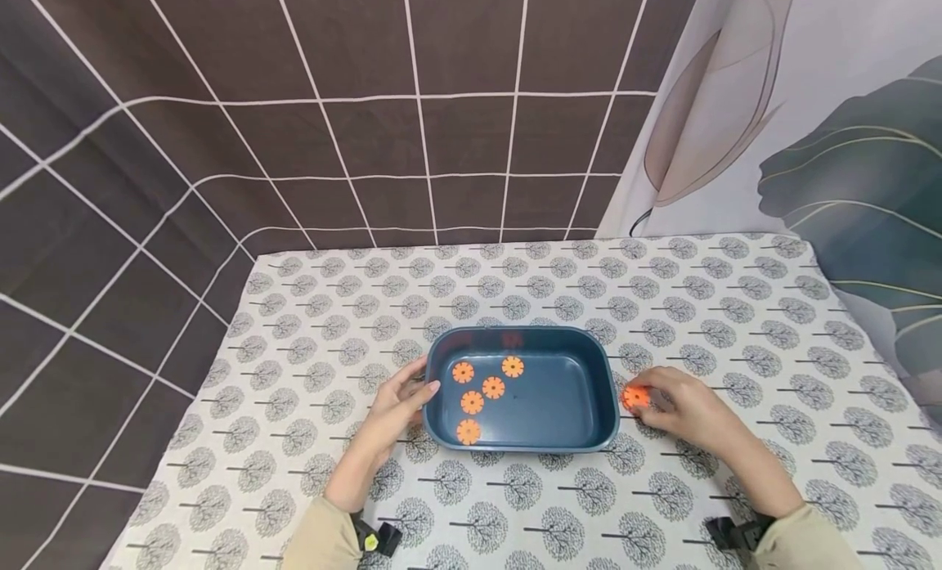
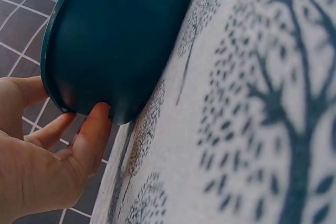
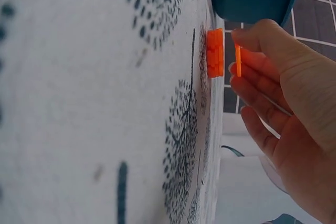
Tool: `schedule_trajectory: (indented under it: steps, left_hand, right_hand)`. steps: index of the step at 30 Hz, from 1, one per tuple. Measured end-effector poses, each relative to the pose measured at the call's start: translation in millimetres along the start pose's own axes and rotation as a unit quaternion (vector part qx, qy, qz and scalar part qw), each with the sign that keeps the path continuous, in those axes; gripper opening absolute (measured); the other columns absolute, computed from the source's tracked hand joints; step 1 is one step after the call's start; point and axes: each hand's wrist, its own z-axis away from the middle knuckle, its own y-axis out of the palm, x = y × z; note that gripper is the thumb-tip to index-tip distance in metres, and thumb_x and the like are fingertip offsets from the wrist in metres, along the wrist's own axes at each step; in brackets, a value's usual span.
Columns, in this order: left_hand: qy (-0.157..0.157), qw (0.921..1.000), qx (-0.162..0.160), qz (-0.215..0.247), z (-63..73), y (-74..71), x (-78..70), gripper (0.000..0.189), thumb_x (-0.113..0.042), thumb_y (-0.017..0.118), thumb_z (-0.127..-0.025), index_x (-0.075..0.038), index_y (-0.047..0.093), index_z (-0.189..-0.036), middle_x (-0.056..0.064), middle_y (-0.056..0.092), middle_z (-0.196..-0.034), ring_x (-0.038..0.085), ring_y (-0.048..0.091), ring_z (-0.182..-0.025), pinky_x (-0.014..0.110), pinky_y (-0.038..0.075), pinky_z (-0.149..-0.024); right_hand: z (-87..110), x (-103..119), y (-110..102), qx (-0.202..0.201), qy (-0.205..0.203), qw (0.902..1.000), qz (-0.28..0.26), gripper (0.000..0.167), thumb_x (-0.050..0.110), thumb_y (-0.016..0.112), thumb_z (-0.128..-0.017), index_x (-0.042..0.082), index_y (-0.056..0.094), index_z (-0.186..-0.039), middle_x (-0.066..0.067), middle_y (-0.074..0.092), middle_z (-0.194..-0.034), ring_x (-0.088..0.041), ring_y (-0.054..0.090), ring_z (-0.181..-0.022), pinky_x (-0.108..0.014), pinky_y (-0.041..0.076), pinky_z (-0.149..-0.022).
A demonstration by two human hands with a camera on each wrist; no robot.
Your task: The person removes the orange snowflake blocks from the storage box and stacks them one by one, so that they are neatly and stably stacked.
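Steadying the blue tray (image 1: pixel 548 410) at mid-frame, the left hand (image 1: pixel 393 406) grips its left end, thumb over the rim, presumably against sliding. The right hand (image 1: pixel 684 402), right of centre, pinches one orange disc (image 3: pixel 239 61) just off a stack (image 3: pixel 214 53) on the bench (image 1: pixel 559 509); the stack's count is hard to tell. Five flat discs (image 1: pixel 493 387) occupy the tray's left half.

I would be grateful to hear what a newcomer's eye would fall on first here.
Probably the five bright orange discs, lying toward the left side of the blue basin. Next, just right of the basin, comes the right hand, pinching another disc above a small orange stack on the tree-print cloth.
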Motion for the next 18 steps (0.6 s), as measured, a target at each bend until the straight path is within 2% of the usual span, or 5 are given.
schedule_trajectory:
  steps: [5,13,18]
  left_hand:
    - [-0.001,1.0000,0.001,0.001,-0.3,-0.1,0.1,0.056,-0.014,0.063,-0.088,-0.012,0.041,-0.140,0.018,0.046,-0.136,0.032,0.056,-0.111,0.039,0.056,-0.083]
    - [-0.006,1.0000,-0.001,0.002,0.2,0.2,1.1,0.056,-0.014,0.063,-0.088,-0.013,0.041,-0.140,0.020,0.048,-0.133,0.032,0.058,-0.107,0.038,0.056,-0.082]
    - [-0.005,1.0000,-0.001,0.006,-0.2,0.0,1.2,0.056,-0.014,0.063,-0.088,-0.012,0.041,-0.140,0.020,0.048,-0.134,0.031,0.059,-0.107,0.038,0.056,-0.082]
  right_hand:
    - [0.8,1.0,0.6,0.014,0.007,0.9998,-0.009,0.034,0.009,0.079,-0.068,0.009,0.067,-0.099,-0.004,0.067,-0.099,-0.025,0.062,-0.092,-0.047,0.054,-0.080]
    - [2.3,1.8,1.1,0.012,0.009,0.9998,-0.012,0.035,0.008,0.080,-0.067,0.010,0.067,-0.100,-0.003,0.067,-0.099,-0.024,0.062,-0.091,-0.046,0.054,-0.079]
    - [1.6,0.3,2.1,0.021,0.014,0.9996,-0.011,0.034,0.010,0.079,-0.069,0.009,0.067,-0.101,-0.004,0.067,-0.101,-0.025,0.062,-0.094,-0.048,0.053,-0.082]
